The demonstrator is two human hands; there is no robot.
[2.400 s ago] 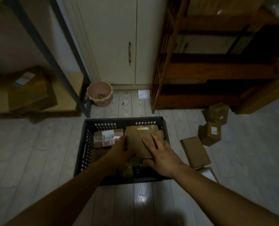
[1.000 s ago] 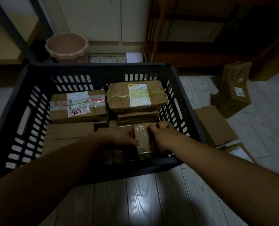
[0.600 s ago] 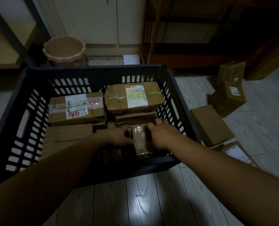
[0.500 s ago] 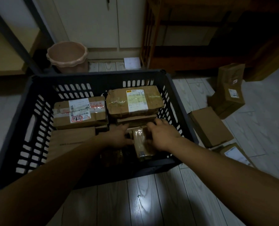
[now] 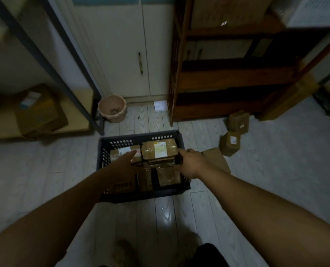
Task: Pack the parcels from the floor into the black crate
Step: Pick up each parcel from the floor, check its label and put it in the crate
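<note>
Clasping the slotted, parcel-packed black crate (image 5: 101,158) is the right grip (image 5: 191,162); left grip (image 5: 121,164) wide.

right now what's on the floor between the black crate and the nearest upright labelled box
A flat brown parcel lies there, its left edge hidden behind the right hand; the head view shows it.

- A dim home storage room.
- Cream cupboard doors (image 5: 141,54) and a wooden shelf unit (image 5: 227,78) line the far wall.
- Pale plank floor (image 5: 44,180) holds a pink waste bin (image 5: 113,108) and taped cardboard parcels (image 5: 230,143).
</note>
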